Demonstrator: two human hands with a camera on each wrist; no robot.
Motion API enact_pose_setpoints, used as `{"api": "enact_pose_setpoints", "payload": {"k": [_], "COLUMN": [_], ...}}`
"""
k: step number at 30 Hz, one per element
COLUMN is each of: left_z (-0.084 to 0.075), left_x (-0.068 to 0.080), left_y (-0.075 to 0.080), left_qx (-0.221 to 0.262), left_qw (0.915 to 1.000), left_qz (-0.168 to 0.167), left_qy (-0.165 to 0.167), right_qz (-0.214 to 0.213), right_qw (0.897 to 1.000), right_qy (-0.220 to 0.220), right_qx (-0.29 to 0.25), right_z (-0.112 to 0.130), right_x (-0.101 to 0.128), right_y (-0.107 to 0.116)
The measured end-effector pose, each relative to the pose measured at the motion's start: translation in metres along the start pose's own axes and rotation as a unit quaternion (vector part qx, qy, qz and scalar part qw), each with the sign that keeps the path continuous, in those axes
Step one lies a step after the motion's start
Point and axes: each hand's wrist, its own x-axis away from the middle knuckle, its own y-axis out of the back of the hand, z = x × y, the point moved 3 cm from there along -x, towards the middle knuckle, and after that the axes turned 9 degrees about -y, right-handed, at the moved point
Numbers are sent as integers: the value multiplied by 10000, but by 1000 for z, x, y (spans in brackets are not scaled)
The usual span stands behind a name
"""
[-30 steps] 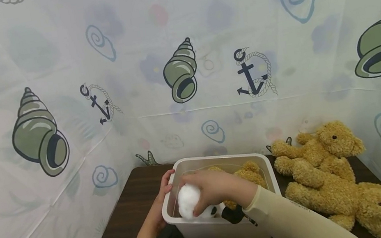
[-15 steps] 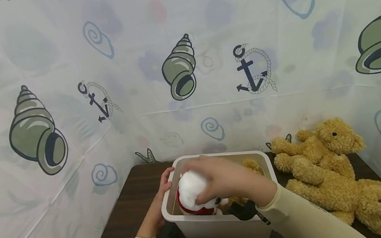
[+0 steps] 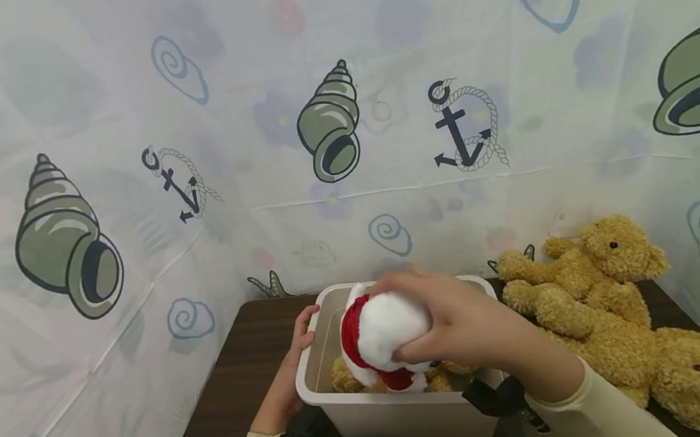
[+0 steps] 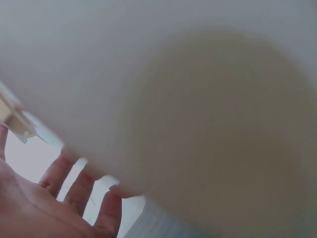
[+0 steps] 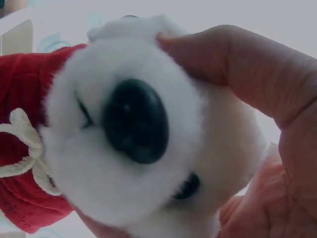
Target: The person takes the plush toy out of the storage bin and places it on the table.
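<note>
White plush filled our right hand (image 3: 459, 323): we had a white toy bear (image 3: 385, 331) in a red top gripped by the head, fingers curled over the crown and thumb underneath, holding it above the open white bin (image 3: 409, 415). In the right wrist view the bear's face (image 5: 133, 124) looked straight at the lens, black nose in the middle, red garment and a cream cord to the left, our thumb (image 5: 233, 64) pressed into the fur.

Our left hand (image 3: 293, 380) lay against the bin's left wall, thumb hooked over the rim; the left wrist view showed the fingers (image 4: 74, 183) fairly straight against the pale plastic, a flat steadying grip rather than a closed one. Tan plush (image 3: 348, 379) lay inside the bin beneath the bear. On the dark bench (image 3: 242, 404), just right of the bin, lay a large tan teddy bear (image 3: 615, 329), before shell-and-anchor patterned sheeting (image 3: 329, 130).
</note>
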Motion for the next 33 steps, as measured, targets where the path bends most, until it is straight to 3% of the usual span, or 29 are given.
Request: {"api": "enact_pose_setpoints", "payload": {"k": [11, 15, 24, 28, 33], "left_z": [1, 0, -3, -2, 0], "left_x": [-2, -2, -2, -1, 0], "left_y": [2, 1, -1, -1, 1], "left_qx": [153, 110, 121, 83, 20], "left_qw": [9998, 9998, 9998, 9999, 9999], "left_qz": [-90, -133, -86, -98, -122], "left_qy": [-71, -124, -121, -88, -79], "right_qz": [-593, -868, -1821, -2170, -2283], "right_qw": [9902, 9847, 9738, 9655, 9579], "right_qy": [5, -227, -748, -1066, -1519], "right_qx": [-1261, -1494, -1142, -962, -845], "right_z": [-21, -29, -62, -83, -116], "right_x": [27, 38, 47, 39, 19], "right_y": [41, 64, 110, 119, 125]}}
